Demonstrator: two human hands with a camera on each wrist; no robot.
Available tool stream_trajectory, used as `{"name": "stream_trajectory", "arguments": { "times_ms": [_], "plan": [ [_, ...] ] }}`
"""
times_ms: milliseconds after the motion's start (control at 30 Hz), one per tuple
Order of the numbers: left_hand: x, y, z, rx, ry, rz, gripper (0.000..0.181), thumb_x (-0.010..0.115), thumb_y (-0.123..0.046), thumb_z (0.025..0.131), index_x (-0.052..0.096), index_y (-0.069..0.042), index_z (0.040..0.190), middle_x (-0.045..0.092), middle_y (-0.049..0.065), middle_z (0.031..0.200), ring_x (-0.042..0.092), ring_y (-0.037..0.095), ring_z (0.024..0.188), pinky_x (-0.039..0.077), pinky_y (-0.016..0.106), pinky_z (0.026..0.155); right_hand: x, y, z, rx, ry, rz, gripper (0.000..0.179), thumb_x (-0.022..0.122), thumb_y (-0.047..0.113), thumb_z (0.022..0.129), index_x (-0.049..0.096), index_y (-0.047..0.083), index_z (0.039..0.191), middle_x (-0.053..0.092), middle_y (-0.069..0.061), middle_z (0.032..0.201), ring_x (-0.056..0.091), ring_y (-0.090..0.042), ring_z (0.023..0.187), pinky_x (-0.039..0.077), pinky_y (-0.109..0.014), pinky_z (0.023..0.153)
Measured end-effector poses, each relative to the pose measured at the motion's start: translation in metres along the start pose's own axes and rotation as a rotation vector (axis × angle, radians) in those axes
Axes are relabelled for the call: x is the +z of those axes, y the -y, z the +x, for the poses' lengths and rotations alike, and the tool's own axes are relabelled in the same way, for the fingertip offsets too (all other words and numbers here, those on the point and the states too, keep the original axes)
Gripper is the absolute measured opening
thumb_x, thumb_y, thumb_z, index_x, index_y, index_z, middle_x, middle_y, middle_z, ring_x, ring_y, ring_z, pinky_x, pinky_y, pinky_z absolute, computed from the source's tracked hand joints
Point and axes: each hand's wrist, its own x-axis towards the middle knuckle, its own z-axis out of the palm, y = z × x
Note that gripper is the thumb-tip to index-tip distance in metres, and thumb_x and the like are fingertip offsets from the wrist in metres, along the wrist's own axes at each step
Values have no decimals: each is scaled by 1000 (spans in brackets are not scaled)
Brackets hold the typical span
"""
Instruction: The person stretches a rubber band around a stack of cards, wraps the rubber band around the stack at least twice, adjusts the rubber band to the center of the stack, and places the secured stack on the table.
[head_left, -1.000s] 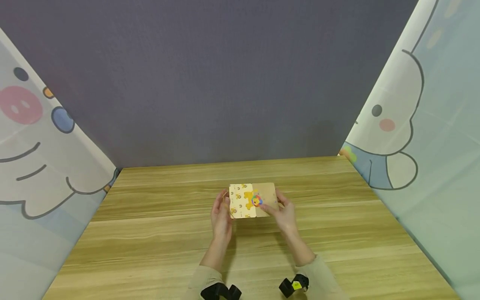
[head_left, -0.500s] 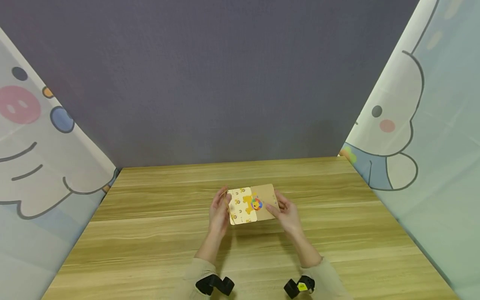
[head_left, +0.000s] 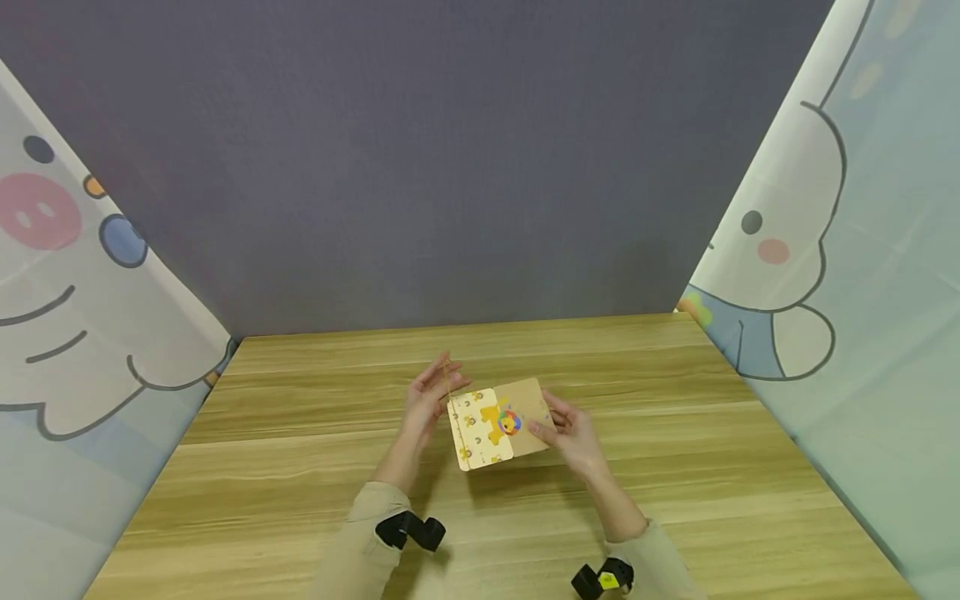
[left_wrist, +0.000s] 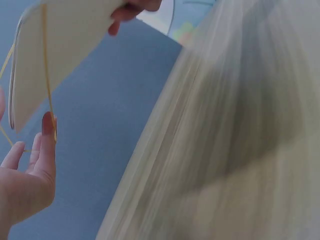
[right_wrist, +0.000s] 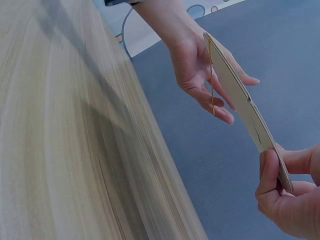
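A small notebook (head_left: 480, 427) with a cream, yellow-patterned part, a brown part and a colourful lion picture is held tilted above the table. My right hand (head_left: 573, 437) pinches its right end, thumb on the front. A thin yellow elastic band (left_wrist: 46, 60) runs along the notebook's left side. My left hand (head_left: 426, 404) is beside that side, and the band stretches over its extended fingers, pulled away from the notebook at the far end. In the right wrist view the notebook (right_wrist: 245, 105) appears nearly edge-on, closed and thin.
The wooden table (head_left: 300, 467) spreads beneath both hands. A dark grey panel (head_left: 450, 167) rises behind it, with cartoon-printed cloths on the left (head_left: 75, 333) and right (head_left: 862, 333). Each wrist carries a black camera mount.
My left hand has moved away to the left and far side, drawing the elastic band off the notebook's edge. The notebook has tilted and come nearer, still pinched by my right hand.
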Motion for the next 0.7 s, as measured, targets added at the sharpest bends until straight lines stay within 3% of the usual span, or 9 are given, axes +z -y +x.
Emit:
{"name": "stream_trajectory", "arguments": {
  "times_ms": [133,233,467,700],
  "plan": [
    [-4,-8,9,-32,4,14,49,54,0,86,38,-4,132,42,26,127,62,21,87,51,34,73,0,-1,-1,-23,58,-9,60,60,-6,80,30,-9,132,58,-24,93,53,-7,61,45,-14,53],
    [-6,-13,15,-56,4,11,50,55,1,85,37,-3,132,42,28,125,63,21,86,50,43,76,0,-1,-2,-56,101,-10,61,59,-5,81,27,-11,132,56,-30,103,60,-11,71,51,-18,62],
    [-3,-20,25,-110,-51,-23,46,53,5,85,40,1,129,62,15,102,64,19,80,52,33,72,2,-4,-5,-98,127,-48,62,59,-5,81,25,-13,132,54,-31,105,62,-26,80,52,-25,67],
    [1,-25,34,-219,-115,-56,41,50,6,87,43,4,127,66,11,85,65,19,76,51,23,71,3,-7,-5,-117,84,-81,60,60,-6,80,28,-14,130,54,-31,104,60,-34,86,52,-28,69]
  ]
}}
